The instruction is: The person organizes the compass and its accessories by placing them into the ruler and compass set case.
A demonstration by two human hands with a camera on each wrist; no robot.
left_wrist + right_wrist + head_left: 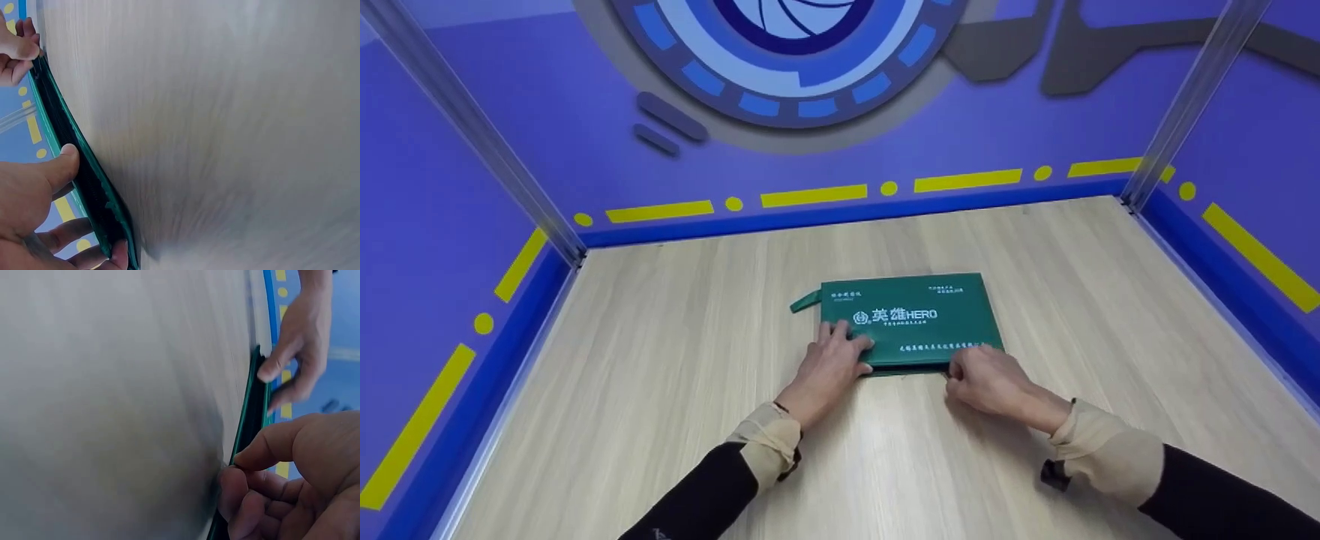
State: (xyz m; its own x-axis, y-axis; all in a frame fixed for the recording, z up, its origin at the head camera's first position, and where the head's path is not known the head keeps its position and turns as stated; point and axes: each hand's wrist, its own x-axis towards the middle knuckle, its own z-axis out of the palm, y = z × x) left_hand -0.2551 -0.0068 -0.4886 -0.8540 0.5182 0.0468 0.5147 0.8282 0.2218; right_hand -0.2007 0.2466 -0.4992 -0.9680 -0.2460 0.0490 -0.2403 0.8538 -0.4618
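Observation:
A flat green zip pouch [915, 300] with white lettering, including "HERO", lies on the wooden table. Its near side gapes, showing a dark opening with a zipper [95, 188] along it. My left hand [826, 367] holds the pouch's near left corner, fingers over the top and thumb at the edge of the opening. At the near right corner, my right hand [988, 379] pinches the zipper between thumb and curled fingers. The fingertips hide the zipper's pull. A short green strap [806, 301] sticks out from the pouch's left side.
The light wooden table [675, 375] is bounded by blue-purple panels with yellow markings at the back [810, 169] and both sides. Clear strips cover the corners where the panels meet.

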